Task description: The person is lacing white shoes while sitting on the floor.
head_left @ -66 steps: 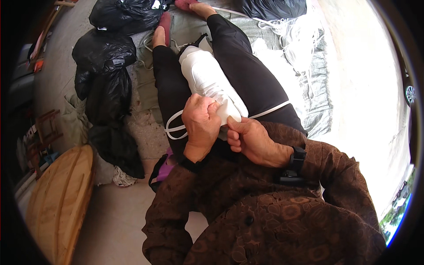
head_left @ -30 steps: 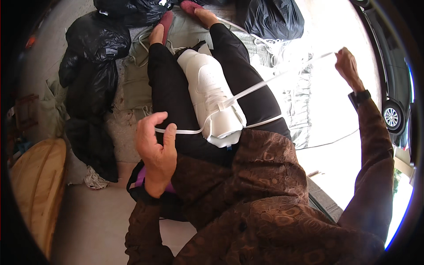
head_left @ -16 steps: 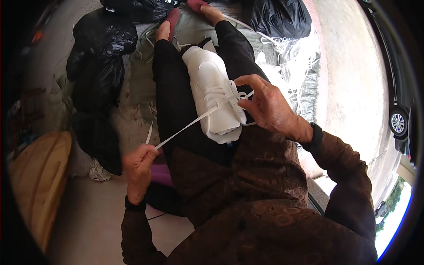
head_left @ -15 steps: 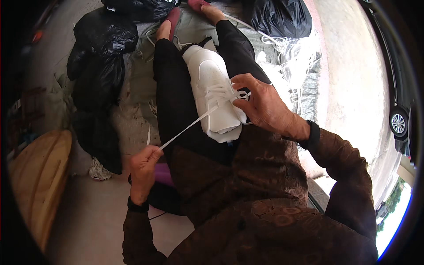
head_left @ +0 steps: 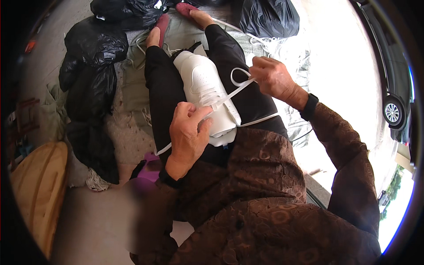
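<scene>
A white low-top sneaker (head_left: 201, 79) lies across my lap between my thighs, its toe away from me and its heel opening nearest my body. White shoelace (head_left: 240, 89) runs from its lacing up to my right hand (head_left: 274, 78), which pinches it to the right of the shoe; a loop stands out beside the fingers. My left hand (head_left: 189, 134) is over the near left side of the shoe, thumb and forefinger apart beside the lacing. A lace end shows left of this hand on my trouser leg; whether the hidden fingers touch it is unclear.
Black plastic bags (head_left: 90, 75) stand along the left and at the far side, another bag (head_left: 269, 17) at the far right. A wooden board (head_left: 39, 190) is at the left edge. White laces lie on the sheet to the right. A dark car (head_left: 391, 88) is parked outside.
My left hand has moved from the far end of a taut lace at the left to beside the shoe's lacing. My right hand has moved up and right, drawing lace away from the shoe.
</scene>
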{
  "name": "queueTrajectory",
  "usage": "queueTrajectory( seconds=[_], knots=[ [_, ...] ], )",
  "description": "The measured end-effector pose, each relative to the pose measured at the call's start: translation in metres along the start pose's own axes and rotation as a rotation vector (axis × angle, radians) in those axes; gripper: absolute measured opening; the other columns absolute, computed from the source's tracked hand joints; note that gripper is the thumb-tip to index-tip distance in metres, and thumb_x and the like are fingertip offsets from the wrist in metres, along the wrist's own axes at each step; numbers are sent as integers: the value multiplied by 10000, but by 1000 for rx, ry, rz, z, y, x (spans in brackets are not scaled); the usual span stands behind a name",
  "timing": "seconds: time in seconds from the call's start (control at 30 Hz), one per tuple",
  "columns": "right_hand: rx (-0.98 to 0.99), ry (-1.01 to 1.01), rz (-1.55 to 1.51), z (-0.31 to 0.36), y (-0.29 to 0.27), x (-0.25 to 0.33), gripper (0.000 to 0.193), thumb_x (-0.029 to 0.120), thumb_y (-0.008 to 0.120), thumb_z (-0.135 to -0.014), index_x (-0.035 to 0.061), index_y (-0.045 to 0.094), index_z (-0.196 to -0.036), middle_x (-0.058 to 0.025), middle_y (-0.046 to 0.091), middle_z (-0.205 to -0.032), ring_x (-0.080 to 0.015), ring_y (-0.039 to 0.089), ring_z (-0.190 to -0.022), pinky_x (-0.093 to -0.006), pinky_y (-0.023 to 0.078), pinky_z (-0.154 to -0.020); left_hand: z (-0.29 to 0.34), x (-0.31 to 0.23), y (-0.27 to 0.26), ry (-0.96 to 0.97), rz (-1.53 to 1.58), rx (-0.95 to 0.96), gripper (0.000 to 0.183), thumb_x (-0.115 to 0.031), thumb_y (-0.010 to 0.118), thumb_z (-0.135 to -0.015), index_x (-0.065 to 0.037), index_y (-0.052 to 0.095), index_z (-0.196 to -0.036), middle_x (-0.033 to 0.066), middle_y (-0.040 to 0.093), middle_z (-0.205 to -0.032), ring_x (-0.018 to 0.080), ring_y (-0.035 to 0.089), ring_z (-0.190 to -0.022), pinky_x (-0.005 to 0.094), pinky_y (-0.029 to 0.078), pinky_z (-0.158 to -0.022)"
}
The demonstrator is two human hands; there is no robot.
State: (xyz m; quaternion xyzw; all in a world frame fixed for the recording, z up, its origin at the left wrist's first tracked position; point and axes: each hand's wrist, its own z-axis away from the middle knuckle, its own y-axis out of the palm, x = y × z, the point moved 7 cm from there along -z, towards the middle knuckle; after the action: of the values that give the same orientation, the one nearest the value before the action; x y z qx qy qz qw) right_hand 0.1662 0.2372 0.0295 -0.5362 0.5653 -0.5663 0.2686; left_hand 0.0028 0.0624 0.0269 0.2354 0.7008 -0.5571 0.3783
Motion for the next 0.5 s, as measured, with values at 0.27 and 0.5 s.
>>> queueTrajectory(
  seconds=[0.27,0.5],
  knots=[
    [275,824,-730,44,-15,54,491,118,712,-845,-60,500,-1250,-114,683,-771,-191,674,-708,-319,537,-675,-3,3,-1,-15,16,4,276,-42,750,-738,-56,710,-1010,100,543,-955,238,591,-838,330,491,-747],
    [-398,1071,-1241,-2,45,45,498,221,646,-898,-96,495,-1250,-198,657,-1042,-241,635,-1001,-355,479,-932,5,8,-4,-163,110,-127,383,-11,755,-698,-34,688,-1074,86,596,-946,203,615,-795,308,510,-723]
  ],
)
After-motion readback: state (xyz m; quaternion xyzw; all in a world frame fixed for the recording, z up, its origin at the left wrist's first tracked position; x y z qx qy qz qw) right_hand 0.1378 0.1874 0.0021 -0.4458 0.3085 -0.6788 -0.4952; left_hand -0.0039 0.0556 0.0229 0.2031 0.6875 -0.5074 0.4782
